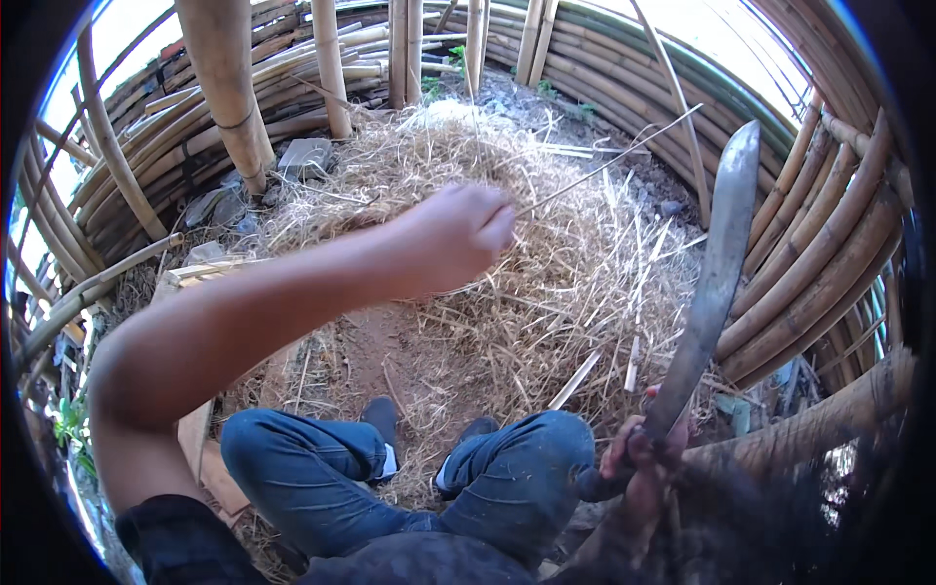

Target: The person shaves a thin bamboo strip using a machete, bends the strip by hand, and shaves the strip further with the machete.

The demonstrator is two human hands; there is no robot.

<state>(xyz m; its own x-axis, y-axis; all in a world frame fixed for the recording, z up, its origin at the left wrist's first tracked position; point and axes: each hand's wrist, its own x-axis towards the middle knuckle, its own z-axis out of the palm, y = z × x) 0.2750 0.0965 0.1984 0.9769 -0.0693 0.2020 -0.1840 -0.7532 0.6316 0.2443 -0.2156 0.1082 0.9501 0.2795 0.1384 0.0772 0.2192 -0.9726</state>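
My left hand (475, 226) reaches across the middle of the view, closed in a fist. Out of it a thin bamboo strip (603, 168) slants up to the right. On the right, my right hand (643, 456) grips a machete by its dark handle. The long, slightly curved machete blade (717, 263) points upward, well apart from the strip. Below my left forearm are my bent knees in blue jeans (400, 478).
A heap of pale shavings (556, 283) covers much of the ground ahead. Stacked bamboo poles (829, 263) curve along the right side, and upright bamboo posts (219, 83) stand at the far left. A grey block (305, 156) lies beside a post.
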